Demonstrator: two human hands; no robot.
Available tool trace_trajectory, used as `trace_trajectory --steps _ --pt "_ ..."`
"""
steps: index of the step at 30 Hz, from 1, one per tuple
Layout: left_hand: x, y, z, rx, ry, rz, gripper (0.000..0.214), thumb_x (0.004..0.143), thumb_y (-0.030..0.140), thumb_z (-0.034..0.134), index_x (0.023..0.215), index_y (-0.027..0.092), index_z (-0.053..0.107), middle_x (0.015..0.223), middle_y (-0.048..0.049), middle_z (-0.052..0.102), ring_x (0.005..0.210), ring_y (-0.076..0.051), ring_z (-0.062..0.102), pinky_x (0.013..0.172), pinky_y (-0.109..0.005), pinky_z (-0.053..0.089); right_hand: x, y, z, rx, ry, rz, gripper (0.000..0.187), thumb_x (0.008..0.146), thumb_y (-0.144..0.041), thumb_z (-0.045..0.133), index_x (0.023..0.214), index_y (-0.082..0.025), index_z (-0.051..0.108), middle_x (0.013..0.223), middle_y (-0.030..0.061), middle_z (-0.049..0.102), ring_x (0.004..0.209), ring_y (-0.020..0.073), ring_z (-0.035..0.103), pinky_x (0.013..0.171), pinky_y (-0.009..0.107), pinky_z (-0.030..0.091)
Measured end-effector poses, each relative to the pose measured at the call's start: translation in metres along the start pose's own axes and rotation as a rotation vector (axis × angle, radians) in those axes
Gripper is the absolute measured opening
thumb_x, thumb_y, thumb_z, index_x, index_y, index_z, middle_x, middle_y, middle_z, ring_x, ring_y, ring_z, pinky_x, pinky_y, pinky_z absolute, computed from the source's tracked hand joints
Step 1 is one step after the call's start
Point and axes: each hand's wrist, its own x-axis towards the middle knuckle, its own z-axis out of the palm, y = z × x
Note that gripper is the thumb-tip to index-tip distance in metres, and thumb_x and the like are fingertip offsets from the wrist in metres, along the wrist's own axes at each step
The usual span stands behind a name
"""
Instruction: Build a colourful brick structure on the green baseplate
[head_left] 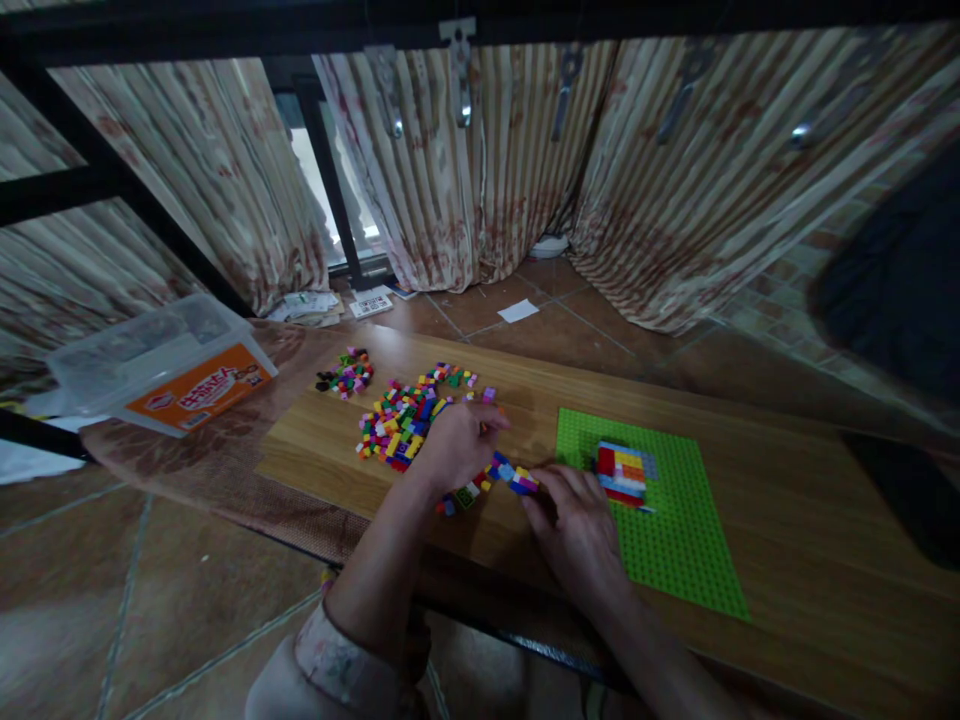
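Toy building bricks in many colours lie in a loose pile (409, 415) on the wooden table. Over the pile's right edge is my left hand (459, 440), its fingers curled inward; whether something sits between them is hidden. My right hand (581, 520) pinches a small cluster of joined building bricks (523, 482), blue, yellow and purple, between thumb and fingers. Just left of that cluster, more bricks lie close by, including a dark green one (465, 497). To the right of my right hand, a green baseplate (682, 530) carries a low multicoloured brick build (622, 472).
A smaller heap of pieces (349, 374) lies at the table's far left. Beyond the left end stands a clear plastic tub (161, 350) with an orange label. A dark object (904, 495) rests at the right. Curtains (480, 170) hang behind black metal bars.
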Motion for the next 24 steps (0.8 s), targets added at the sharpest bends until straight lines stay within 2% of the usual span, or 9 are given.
trace_trajectory --steps 3,6,14,20,24 --pt "-0.0039 -0.0020 -0.0042 0.131 -0.169 0.112 0.029 0.068 0.004 0.054 0.081 0.020 0.074 0.090 -0.0027 0.072 0.092 -0.018 0.063 0.084 -0.025 0.048 -0.0005 -0.0010 -0.0005 -0.004 -0.001 -0.005 0.019 0.085 -0.020 0.060 0.104 -0.018 0.062 0.102 0.0067 0.065 0.095 0.0247 0.054 0.086 0.040 0.042" --pt "-0.0063 -0.0020 -0.0050 0.240 -0.245 0.187 0.027 0.066 0.004 0.054 0.077 0.020 0.073 0.085 -0.0037 0.070 0.097 -0.020 0.061 0.088 -0.027 0.046 -0.0016 -0.0020 -0.0019 -0.006 -0.007 -0.014 0.018 0.085 -0.020 0.061 0.103 -0.018 0.062 0.101 0.0063 0.065 0.093 0.0246 0.054 0.085 0.039 0.041" --pt "-0.0066 -0.0010 -0.0006 0.308 -0.251 0.172 0.023 0.070 0.008 0.054 0.078 0.020 0.071 0.088 -0.0039 0.067 0.087 -0.018 0.061 0.081 -0.027 0.047 -0.0025 -0.0053 -0.0063 -0.026 -0.009 0.001 0.018 0.085 -0.023 0.063 0.102 -0.018 0.063 0.095 0.0052 0.066 0.088 0.0239 0.053 0.082 0.038 0.040" --pt "-0.0052 0.0019 -0.0003 0.313 -0.265 0.160 0.020 0.071 0.007 0.054 0.076 0.019 0.070 0.089 -0.0041 0.066 0.089 -0.018 0.061 0.084 -0.027 0.047 -0.0035 -0.0032 -0.0032 -0.047 -0.003 -0.010 0.016 0.085 -0.027 0.064 0.100 -0.020 0.063 0.091 0.0043 0.066 0.086 0.0229 0.054 0.079 0.036 0.038" --pt "-0.0051 0.0039 0.0043 0.322 -0.231 0.182 0.022 0.073 0.006 0.051 0.077 0.018 0.069 0.088 -0.0049 0.066 0.090 -0.019 0.061 0.085 -0.028 0.046 -0.0046 0.0004 0.0003 -0.084 0.013 -0.033 0.016 0.087 -0.033 0.061 0.097 -0.020 0.063 0.088 0.0050 0.066 0.084 0.0233 0.054 0.076 0.037 0.037"
